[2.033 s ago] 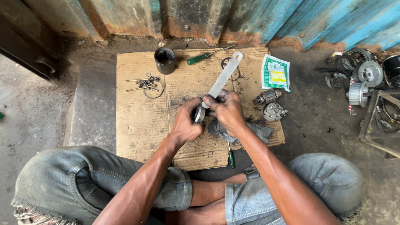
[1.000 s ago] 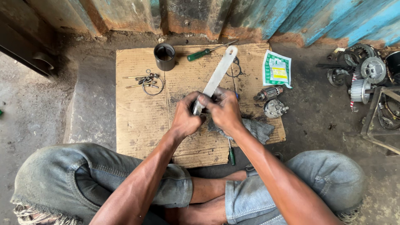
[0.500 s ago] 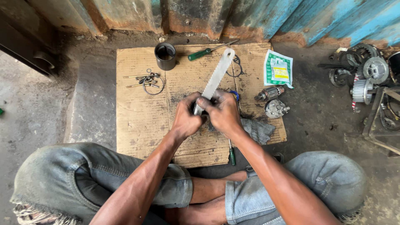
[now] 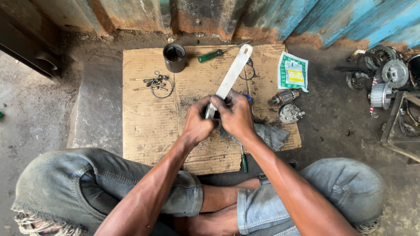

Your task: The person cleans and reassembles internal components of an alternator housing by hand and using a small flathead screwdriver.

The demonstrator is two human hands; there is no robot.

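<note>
Gripping the near end of a long white flat strip (image 4: 231, 74), the left hand (image 4: 197, 124) and right hand (image 4: 236, 116) are curling their fingers tightly around it above the cardboard sheet (image 4: 144, 122); beyond, the strip's far end is pointing toward a green-handled screwdriver (image 4: 212, 55) and dark metal cup (image 4: 174, 57).

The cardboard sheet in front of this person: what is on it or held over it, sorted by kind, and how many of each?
Screwdrivers: 2, one by the top edge, one near the knees
Dark metal cylinders: 1
White flat strips: 1, gripped by the left hand and right hand
Motor parts: 2, an armature and a round housing
Green and white packets: 1
Grey rags: 1
Total: 8
</note>
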